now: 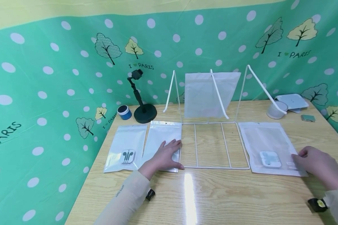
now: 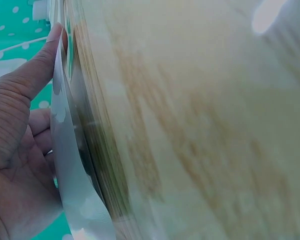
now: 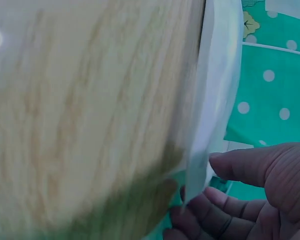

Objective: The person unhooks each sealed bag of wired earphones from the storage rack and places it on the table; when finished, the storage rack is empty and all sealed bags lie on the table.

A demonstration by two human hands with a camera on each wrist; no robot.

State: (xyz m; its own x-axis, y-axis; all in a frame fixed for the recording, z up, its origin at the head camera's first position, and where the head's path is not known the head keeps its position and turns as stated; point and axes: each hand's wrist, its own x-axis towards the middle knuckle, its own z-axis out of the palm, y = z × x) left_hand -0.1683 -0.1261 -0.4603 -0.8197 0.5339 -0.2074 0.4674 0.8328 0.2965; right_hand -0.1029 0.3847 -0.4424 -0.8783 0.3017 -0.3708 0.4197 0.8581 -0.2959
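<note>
My left hand lies with spread fingers on a silvery zip bag left of a white wire rack. Its thumb reaches the bag's lower right corner, beside the rack's frame. In the left wrist view the thumb is by the bag's edge. At the far side of the rack, my right hand pinches the right edge of a whitish zip bag between thumb and fingers. A white earphone case shows on this bag near its lower edge. The right wrist view has the bag's corner between thumb and fingers.
Another zip bag with an earphone case lies at the left. One more bag hangs on the rack's middle hook. Behind are a black stand, a blue jar, a white cup and a small green box.
</note>
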